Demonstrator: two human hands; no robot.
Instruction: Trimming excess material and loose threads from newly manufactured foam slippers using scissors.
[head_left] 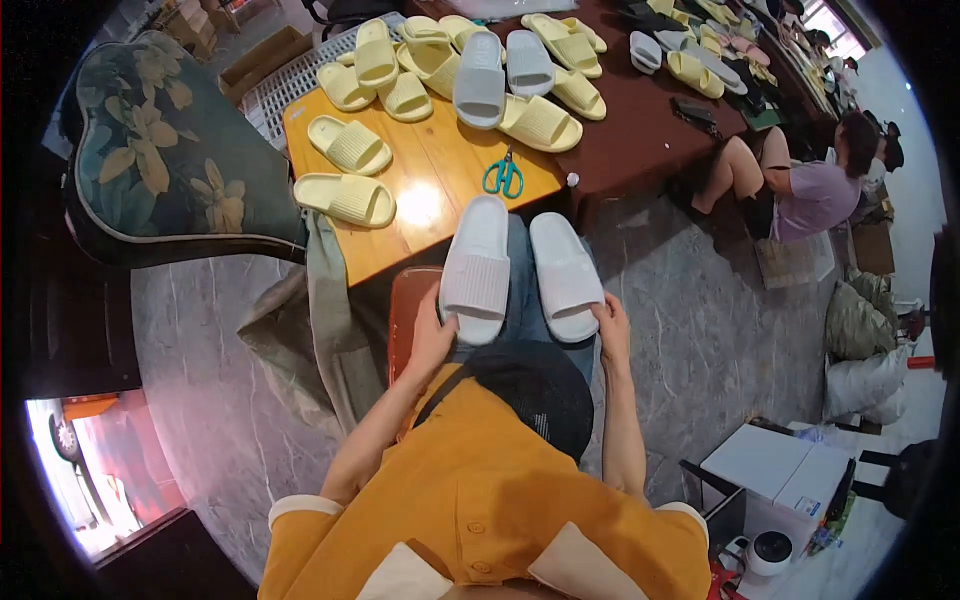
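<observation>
My left hand (pixel 432 335) is closed on the side of a pale grey slide sandal (pixel 474 285), near its open end. My right hand (pixel 612 330) grips the outer edge of a second pale grey slide sandal (pixel 570 290). The two sandals are side by side above my jeans, a gap between them. Green-handled scissors (pixel 503 178) lie on the wooden table in front of the sandals. Some fingers are hidden beneath the sandals.
Yellow slides (pixel 350 145) and grey slides (pixel 480 80) cover much of the orange wooden table (pixel 430 150). A dark red table (pixel 630 150) adjoins it. At left stands a floral-backed chair (pixel 170 150). Another person (pixel 815 195) sits at right. A black cap (pixel 535 390) rests on my lap.
</observation>
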